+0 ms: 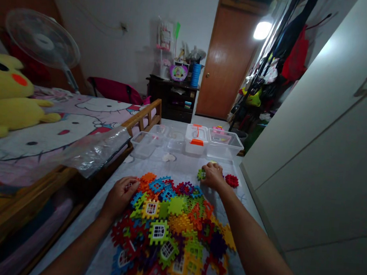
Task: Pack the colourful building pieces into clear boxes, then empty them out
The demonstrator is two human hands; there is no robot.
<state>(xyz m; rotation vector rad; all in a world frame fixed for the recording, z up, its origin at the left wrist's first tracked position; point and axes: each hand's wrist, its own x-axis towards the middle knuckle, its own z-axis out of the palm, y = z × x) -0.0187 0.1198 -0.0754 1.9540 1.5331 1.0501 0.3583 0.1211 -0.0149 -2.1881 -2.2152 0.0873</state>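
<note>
A large heap of colourful interlocking plastic building pieces (pixel 179 223) lies in front of me, several with white window grids. My left hand (pixel 120 197) rests at the heap's far left edge beside an orange piece (pixel 148 177). Its fingers are curled in, and what they hold is hard to make out. Beyond the heap, my right hand (pixel 212 175) reaches down with bent fingers over a small group of pieces. A green building piece (pixel 201 174) shows at its fingertips, partly covered by the hand. Just right of it lies a red piece (pixel 231 180).
Clear plastic boxes (pixel 144 145) line the far end of the surface, with a white lidded box (pixel 196 139) with orange clips among them. A wooden bed rail (pixel 144 113) runs along the left. A pale cabinet (pixel 313 135) stands close on the right.
</note>
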